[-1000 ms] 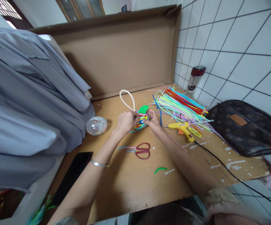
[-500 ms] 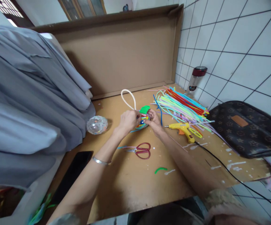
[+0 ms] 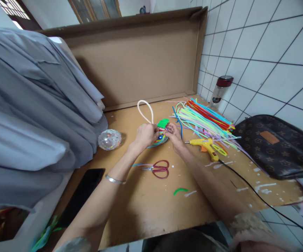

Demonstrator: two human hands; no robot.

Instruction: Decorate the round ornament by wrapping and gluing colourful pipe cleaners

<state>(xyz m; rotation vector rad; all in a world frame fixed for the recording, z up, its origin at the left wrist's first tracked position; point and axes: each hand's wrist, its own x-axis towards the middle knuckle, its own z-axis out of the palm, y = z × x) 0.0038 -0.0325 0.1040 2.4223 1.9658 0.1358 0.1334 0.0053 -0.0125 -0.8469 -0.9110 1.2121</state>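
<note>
Both hands meet around a small multicoloured pipe-cleaner piece (image 3: 161,137) with a green top (image 3: 163,123). My left hand (image 3: 146,135) grips its left side, fingers bent and pressed together. On its right side my right hand (image 3: 174,135) holds it between thumb and fingers. A cream loop (image 3: 146,111) rises behind the left fingers; where it joins is hidden. Red-handled scissors (image 3: 160,169) lie in front of the hands, with thin blue and pink strips beside the blades. A short green strip (image 3: 180,190) rests nearer the table's front edge.
Right of the hands are a yellow glue gun (image 3: 205,146) with a black cord, a pile of coloured pipe cleaners (image 3: 203,117), a bottle (image 3: 220,89) and a dark bag (image 3: 279,147). To the left are a clear ball (image 3: 109,139), a black phone (image 3: 81,196) and grey cloth (image 3: 36,105).
The whole view has shifted slightly. The right fingers have moved a little on the coloured piece, and more of its blue and yellow part shows. Both hands keep hold of it.
</note>
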